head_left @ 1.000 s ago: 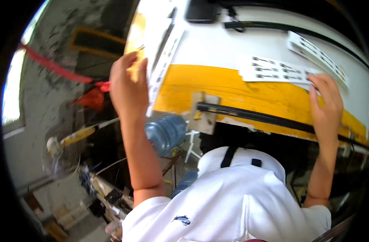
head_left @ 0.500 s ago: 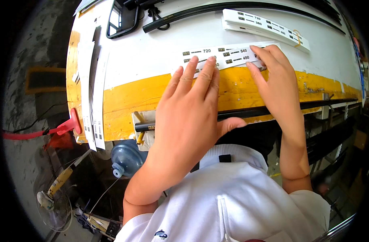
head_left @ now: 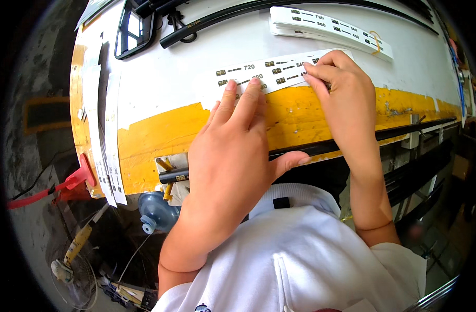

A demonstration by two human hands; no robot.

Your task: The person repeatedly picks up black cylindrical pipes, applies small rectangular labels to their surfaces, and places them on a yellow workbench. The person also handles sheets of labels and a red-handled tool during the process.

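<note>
My left hand (head_left: pixel 232 156) lies flat with spread fingers on one white label strip (head_left: pixel 258 73) on the worktop (head_left: pixel 160 88). My right hand (head_left: pixel 347 99) pinches its right end. One stack of similar strips (head_left: pixel 331 26) lies behind, apart.

Left hand (head_left: pixel 232 156) flat, fingers (head_left: pixel 248 101) extended forward; right hand (head_left: pixel 347 99) arched, fingertips pressed down.

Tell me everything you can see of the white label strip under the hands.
The white label strip looks like thin paper, printed with two rows of small dark marks. It lies flat on the white tabletop, its near edge along the yellow band. The left hand presses fingertips on its middle; the right hand pinches its right end, hiding that part.
</note>
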